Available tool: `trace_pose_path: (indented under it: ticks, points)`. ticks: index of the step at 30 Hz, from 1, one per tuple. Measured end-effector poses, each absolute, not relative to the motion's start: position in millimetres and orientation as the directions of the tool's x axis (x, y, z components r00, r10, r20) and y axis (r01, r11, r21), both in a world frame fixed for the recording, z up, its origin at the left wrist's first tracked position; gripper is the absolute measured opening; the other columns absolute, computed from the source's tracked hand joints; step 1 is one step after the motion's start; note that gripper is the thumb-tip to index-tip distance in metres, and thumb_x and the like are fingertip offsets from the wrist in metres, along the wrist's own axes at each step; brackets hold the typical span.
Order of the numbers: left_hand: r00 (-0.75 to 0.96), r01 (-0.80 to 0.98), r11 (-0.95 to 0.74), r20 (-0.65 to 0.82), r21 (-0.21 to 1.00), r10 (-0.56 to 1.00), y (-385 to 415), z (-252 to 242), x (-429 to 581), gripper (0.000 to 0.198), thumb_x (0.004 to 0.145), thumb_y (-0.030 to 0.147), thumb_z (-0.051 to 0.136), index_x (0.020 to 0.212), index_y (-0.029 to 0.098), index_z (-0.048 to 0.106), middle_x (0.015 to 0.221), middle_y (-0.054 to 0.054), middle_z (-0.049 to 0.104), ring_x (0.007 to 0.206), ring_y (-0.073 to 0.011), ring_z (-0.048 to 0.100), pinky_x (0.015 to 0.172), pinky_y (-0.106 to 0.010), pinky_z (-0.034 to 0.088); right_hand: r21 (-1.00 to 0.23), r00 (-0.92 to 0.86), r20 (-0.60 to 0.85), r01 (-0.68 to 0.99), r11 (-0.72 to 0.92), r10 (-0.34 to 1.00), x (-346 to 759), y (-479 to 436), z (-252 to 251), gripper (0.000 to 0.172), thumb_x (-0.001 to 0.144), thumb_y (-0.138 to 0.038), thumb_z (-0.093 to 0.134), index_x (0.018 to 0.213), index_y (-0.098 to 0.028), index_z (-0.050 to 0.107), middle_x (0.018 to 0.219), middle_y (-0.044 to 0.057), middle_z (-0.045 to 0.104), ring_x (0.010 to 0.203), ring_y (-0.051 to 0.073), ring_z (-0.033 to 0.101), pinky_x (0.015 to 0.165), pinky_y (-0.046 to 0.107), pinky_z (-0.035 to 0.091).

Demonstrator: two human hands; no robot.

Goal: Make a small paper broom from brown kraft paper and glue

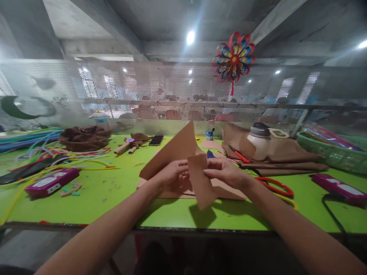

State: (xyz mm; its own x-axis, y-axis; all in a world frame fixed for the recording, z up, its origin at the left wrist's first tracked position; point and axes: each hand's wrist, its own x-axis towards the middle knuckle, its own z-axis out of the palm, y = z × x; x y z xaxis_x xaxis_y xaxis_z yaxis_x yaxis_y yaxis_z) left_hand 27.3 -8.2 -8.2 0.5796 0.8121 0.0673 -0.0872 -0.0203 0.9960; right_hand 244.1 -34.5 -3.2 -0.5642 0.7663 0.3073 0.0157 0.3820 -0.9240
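A small strip of brown paper [199, 179] is upright and slightly tilted above the front part of the table. My right hand [228, 173] pinches its right edge between thumb and fingers. At the strip's left edge is my left hand [174, 175], fingers curled in, with the fingertips partly hidden behind the paper. Just behind my left hand, a larger folded sheet of brown paper [172, 151] stands up to a point. More flat brown paper [229, 190] lies on the table beneath both hands.
On the green table [109, 206] are purple devices [53, 183] at left and right, red-handled scissors [276, 187], a phone [156, 140], a lidded bottle [258, 143] and brown fabric [286, 149]. A green basket [335, 152] stands right; colourful pipe cleaners [37, 141] lie left. A perforated panel [160, 88] rises behind.
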Motion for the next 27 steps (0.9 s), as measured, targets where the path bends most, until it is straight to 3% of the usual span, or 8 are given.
trace_pose_path:
  ticks: [3,6,9,14,23,27]
  points:
    - [0.286,0.098,-0.313,0.275,0.945,0.918,1.0,-2.7,24.7,0.025,0.083,0.036,0.054,0.092,0.013,0.061,0.081,-0.008,0.064,0.076,-0.017,0.06,0.071,-0.03,0.047,-0.85,-0.605,0.2,0.285,0.444,0.771,250.0,-24.1,-6.8,0.027,0.087,-0.035,0.056,0.099,-0.013,0.066,0.092,0.007,0.066,0.081,0.017,0.059,0.073,0.029,0.047]
    - [0.223,0.329,-0.444,0.389,0.833,0.894,3.2,0.5,24.1,0.026,0.083,0.035,0.05,0.091,0.013,0.062,0.085,-0.009,0.064,0.082,-0.0196,0.059,0.077,-0.033,0.045,-0.654,-0.633,0.184,0.492,0.575,0.752,247.8,-16.2,-9.7,0.03,0.09,-0.033,0.048,0.097,-0.012,0.067,0.091,0.007,0.068,0.081,0.018,0.06,0.071,0.029,0.046]
    - [0.322,0.394,-0.504,0.398,0.768,0.859,-0.8,-2.9,28.1,0.023,0.078,0.035,0.058,0.085,0.015,0.067,0.089,-0.008,0.066,0.086,-0.0214,0.057,0.08,-0.033,0.043,-0.552,-0.647,0.196,0.548,0.628,0.737,238.1,-13.2,-12.5,0.027,0.09,-0.03,0.048,0.093,-0.014,0.069,0.09,0.007,0.07,0.079,0.019,0.06,0.07,0.029,0.045]
    - [0.634,0.561,-0.672,0.271,0.484,0.724,-6.3,-13.8,29.4,0.025,0.082,0.032,0.053,0.09,0.015,0.07,0.086,-0.008,0.068,0.076,-0.0198,0.057,0.069,-0.029,0.041,-0.472,-0.62,0.232,0.602,0.644,0.75,223.8,-13.9,-21.3,0.02,0.087,-0.024,0.052,0.09,-0.014,0.069,0.085,0.008,0.069,0.073,0.018,0.058,0.066,0.028,0.043]
    - [0.698,0.571,-0.728,0.243,0.38,0.674,-12.5,-9.5,17.9,0.023,0.083,0.031,0.053,0.078,0.015,0.069,0.074,-0.007,0.066,0.066,-0.0167,0.052,0.06,-0.026,0.034,-0.281,-0.613,0.317,0.668,0.689,0.723,214.2,-13.7,-34.9,0.019,0.089,-0.026,0.055,0.089,-0.013,0.068,0.083,0.008,0.063,0.076,0.017,0.055,0.071,0.027,0.04]
    - [0.694,0.59,-0.728,0.243,0.349,0.678,-10.3,-12.6,19.0,0.02,0.082,0.027,0.053,0.079,0.014,0.068,0.074,-0.007,0.065,0.066,-0.016,0.052,0.06,-0.026,0.033,-0.281,-0.619,0.298,0.671,0.686,0.727,220.0,-15.7,-29.8,0.016,0.086,-0.024,0.058,0.091,-0.013,0.069,0.084,0.008,0.064,0.075,0.016,0.055,0.069,0.026,0.041]
